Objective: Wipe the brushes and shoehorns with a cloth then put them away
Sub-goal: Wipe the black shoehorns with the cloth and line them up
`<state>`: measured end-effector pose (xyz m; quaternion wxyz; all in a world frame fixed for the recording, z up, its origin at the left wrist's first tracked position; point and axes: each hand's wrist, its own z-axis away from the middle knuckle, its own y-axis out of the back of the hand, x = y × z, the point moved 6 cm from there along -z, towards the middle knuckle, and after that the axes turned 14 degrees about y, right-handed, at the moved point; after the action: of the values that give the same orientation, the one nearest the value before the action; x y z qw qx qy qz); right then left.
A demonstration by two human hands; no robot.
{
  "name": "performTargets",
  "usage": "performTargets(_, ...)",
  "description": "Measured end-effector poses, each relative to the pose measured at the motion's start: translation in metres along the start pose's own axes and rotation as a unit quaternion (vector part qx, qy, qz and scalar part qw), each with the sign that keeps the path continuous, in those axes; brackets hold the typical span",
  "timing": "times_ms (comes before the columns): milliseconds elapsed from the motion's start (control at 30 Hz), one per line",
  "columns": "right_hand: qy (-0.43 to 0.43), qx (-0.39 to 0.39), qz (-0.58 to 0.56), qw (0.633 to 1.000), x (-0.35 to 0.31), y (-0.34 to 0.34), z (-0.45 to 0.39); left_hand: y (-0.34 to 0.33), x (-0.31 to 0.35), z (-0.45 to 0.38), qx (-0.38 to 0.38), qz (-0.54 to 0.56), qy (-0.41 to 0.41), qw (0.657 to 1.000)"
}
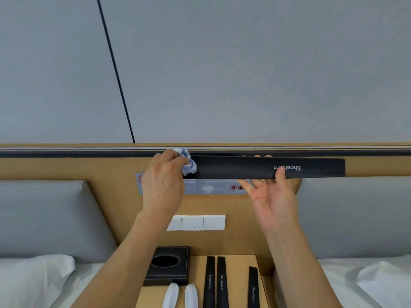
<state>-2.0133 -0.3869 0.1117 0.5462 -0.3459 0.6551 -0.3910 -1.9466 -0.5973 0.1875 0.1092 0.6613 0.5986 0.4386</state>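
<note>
The right hand (272, 194) pinches the raised shoehorn (266, 167) loosely between thumb and spread fingers while the left hand (163, 174) grips the cloth (188, 163) against its end, so a hard wipe could tip it loose.

1. The left end of the held shoehorn (255, 167) is hidden behind the cloth (188, 162) and the left hand (163, 176) that bunches it.
2. The right hand (270, 196) wraps behind the shoehorn; only three fingertips (257, 156) show over its top edge, and the thumb covers part of the "Shoehorn" lettering.
3. The notice strip (213, 187) on the headboard is partly covered by both hands, and its small print is too blurred to read.
4. At 6 o'clock, three shoehorns (210, 283) and two white pieces (171, 295) are cut off by the bottom edge; what the white pieces are cannot be told.
5. The left forearm overlaps the near left corner of the tissue box (169, 265).
</note>
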Motion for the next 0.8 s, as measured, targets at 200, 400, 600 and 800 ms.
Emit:
performTargets(200, -0.002, -0.017, 0.012, 1.000, 0.007, -0.008, 0.003, -0.007, 0.016, 0.008, -0.031, 0.008, 0.011, 0.999)
performTargets(400, -0.015, -0.082, 0.069, 0.994, 0.014, -0.021, 0.010, -0.021, 0.053, 0.017, -0.085, 0.063, -0.068, 0.992)
performTargets(600, -0.041, -0.232, 0.115, 0.965, 0.009, -0.019, 0.020, -0.027, 0.060, 0.018, -0.145, 0.097, -0.095, 0.980)
performTargets(800, 0.009, -0.267, 0.238, 0.934, 0.000, -0.008, 0.020, -0.023, 0.048, 0.019, -0.156, 0.103, -0.067, 0.980)
